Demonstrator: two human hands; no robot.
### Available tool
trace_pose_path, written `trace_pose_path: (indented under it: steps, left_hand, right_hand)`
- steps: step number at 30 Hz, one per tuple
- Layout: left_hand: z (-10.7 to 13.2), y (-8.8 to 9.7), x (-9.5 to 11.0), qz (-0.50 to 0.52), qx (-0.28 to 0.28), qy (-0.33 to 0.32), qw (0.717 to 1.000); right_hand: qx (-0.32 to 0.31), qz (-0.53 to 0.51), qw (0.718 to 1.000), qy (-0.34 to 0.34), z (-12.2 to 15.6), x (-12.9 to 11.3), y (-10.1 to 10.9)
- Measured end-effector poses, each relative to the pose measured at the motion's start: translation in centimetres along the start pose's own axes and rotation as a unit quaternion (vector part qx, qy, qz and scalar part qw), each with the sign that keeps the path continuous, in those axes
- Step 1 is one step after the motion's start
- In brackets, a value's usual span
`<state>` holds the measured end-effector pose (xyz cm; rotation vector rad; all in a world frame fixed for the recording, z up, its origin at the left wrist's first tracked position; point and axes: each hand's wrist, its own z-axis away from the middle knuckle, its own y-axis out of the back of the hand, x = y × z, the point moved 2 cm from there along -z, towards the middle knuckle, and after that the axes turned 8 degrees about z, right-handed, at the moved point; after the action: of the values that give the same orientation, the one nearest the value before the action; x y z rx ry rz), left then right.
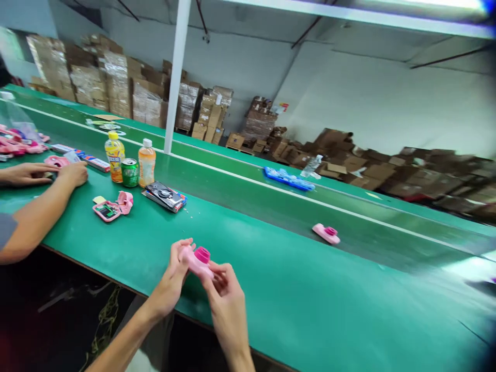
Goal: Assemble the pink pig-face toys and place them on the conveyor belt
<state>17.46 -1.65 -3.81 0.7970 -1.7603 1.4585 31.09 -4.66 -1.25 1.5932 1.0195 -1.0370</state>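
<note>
Between my two hands is a pink toy camera (pixel 197 263) with a darker pink lens, lifted just over the green tabletop near its front edge. My left hand (pixel 173 279) grips its left end. The fingers of my right hand (pixel 227 294) pinch its right end. Farther left on the table lies an opened pink camera shell (pixel 110 209) with a green circuit board showing. A similar pink camera (pixel 326 233) sits alone on the belt at the right.
A co-worker's hands (pixel 72 174) handle a pink part at the left, near piled pink pieces (pixel 19 142). Bottles (pixel 147 163), a green can (pixel 129 172) and a stack of flat boxes (pixel 165 196) stand nearby. A blue tray (pixel 289 178) lies across the belt; a post (pixel 176 77) rises behind.
</note>
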Motion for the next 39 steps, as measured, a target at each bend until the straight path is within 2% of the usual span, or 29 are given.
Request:
trace_pose_path:
  steps: [2,3,4,6,8,10,11,12,14,16,18,21,24,27,30,31,33,34,36,38,39]
  left_hand:
    - [0.4,2.8,1.8,-0.15,-0.011,-0.054,0.987]
    - [0.3,4.8,3.2,-0.236,0.012,-0.086,0.968]
    - [-0.1,7.1,5.0,-0.325,0.06,-0.12,0.936]
    - [-1.5,11.9,8.9,-0.488,0.139,-0.221,0.833]
    - [-4.0,16.2,11.9,-0.614,0.153,-0.275,0.724]
    - [-7.0,19.4,13.3,-0.709,0.129,-0.238,0.651]
    - [-8.3,20.5,13.5,-0.743,0.099,-0.207,0.628]
    - [-9.4,21.2,13.5,-0.765,0.061,-0.176,0.617]
    - [-10.8,21.7,13.1,-0.773,-0.007,-0.139,0.619]
    - [-11.2,21.2,12.8,-0.758,-0.035,-0.133,0.637]
    - [-11.0,20.0,12.5,-0.746,-0.031,-0.138,0.65]
    - [-9.5,16.5,11.2,-0.735,-0.054,-0.137,0.662]
    - [-7.0,11.0,8.5,-0.714,-0.099,-0.148,0.677]
    - [-4.6,4.3,4.3,-0.702,-0.084,-0.142,0.693]
    - [-2.5,-2.2,-0.4,-0.681,-0.041,-0.11,0.722]
    - [-1.7,-4.0,-1.8,-0.669,-0.026,-0.103,0.736]
    - [0.0,-6.6,-3.6,-0.635,-0.004,-0.1,0.766]
    - [0.8,-7.1,-4.0,-0.612,0.002,-0.105,0.784]
    - [2.0,-6.5,-3.7,-0.563,0.008,-0.123,0.817]
    - [2.1,-3.9,-2.2,-0.533,0.018,-0.139,0.834]
    - [1.8,-2.3,-1.3,-0.534,0.03,-0.143,0.833]
  right_hand:
    - [0.004,0.089,0.995,0.035,-2.6,1.1,3.1]
    - [0.022,0.144,0.988,0.057,-4.6,1.9,4.9]
    - [0.047,0.202,0.975,0.077,-7.1,2.7,6.7]
    - [0.115,0.32,0.937,0.079,-12.5,4.6,10.0]
    - [0.166,0.355,0.917,0.067,-17.6,6.4,12.6]
    - [0.197,0.369,0.906,0.062,-21.7,7.8,14.1]
    - [0.203,0.374,0.902,0.064,-23.3,8.4,14.5]
    - [0.206,0.38,0.899,0.068,-24.6,9.0,14.7]
    - [0.203,0.39,0.895,0.077,-26.6,10.1,14.8]
    - [0.203,0.398,0.89,0.091,-27.6,11.1,14.8]
    - [0.21,0.404,0.883,0.114,-27.6,11.8,14.6]
    - [0.201,0.409,0.873,0.173,-25.5,12.3,13.4]
    - [0.123,0.408,0.864,0.266,-20.4,12.5,11.1]
    - [-0.006,0.381,0.87,0.313,-13.6,12.4,9.3]
    - [-0.142,0.331,0.89,0.28,-7.9,11.2,8.6]
    - [-0.168,0.313,0.902,0.247,-6.7,10.6,8.5]
    - [-0.175,0.275,0.931,0.161,-5.3,9.2,8.3]
    - [-0.162,0.256,0.945,0.122,-5.1,8.6,8.3]
    - [-0.132,0.225,0.963,0.071,-5.0,7.6,8.1]
    - [-0.124,0.208,0.969,0.056,-5.1,7.2,8.0]
    - [-0.11,0.207,0.97,0.057,-5.1,7.1,8.1]
